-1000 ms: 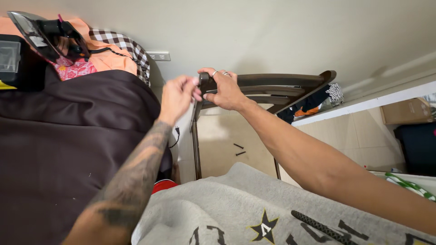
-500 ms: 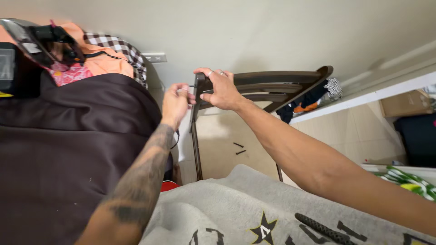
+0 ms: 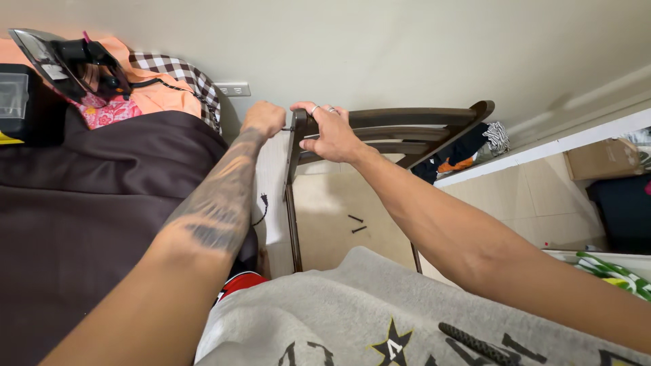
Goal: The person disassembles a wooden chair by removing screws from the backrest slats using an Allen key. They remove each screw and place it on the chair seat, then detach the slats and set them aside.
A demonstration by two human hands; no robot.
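A dark brown wooden chair frame (image 3: 413, 118) stands against the wall ahead of me. My right hand (image 3: 330, 133) grips the top corner of its left upright, rings on two fingers. My left hand (image 3: 263, 118) is closed in a fist just left of that corner, pinching a small dark screw (image 3: 287, 129) that points into the side of the upright. Two more dark screws (image 3: 357, 224) lie on the beige floor inside the frame.
A bed with a dark brown cover (image 3: 102, 203) fills the left side, with a clothes iron (image 3: 68, 57) and folded clothes at its far end. A wall socket (image 3: 233, 89) sits beside it. A white shelf edge (image 3: 542, 149), a cardboard box (image 3: 600, 159) and clothes are at right.
My left hand has moved up and right to the frame's corner and turned over, closing into a fist on the screw. My right hand has kept its grip on the upright.
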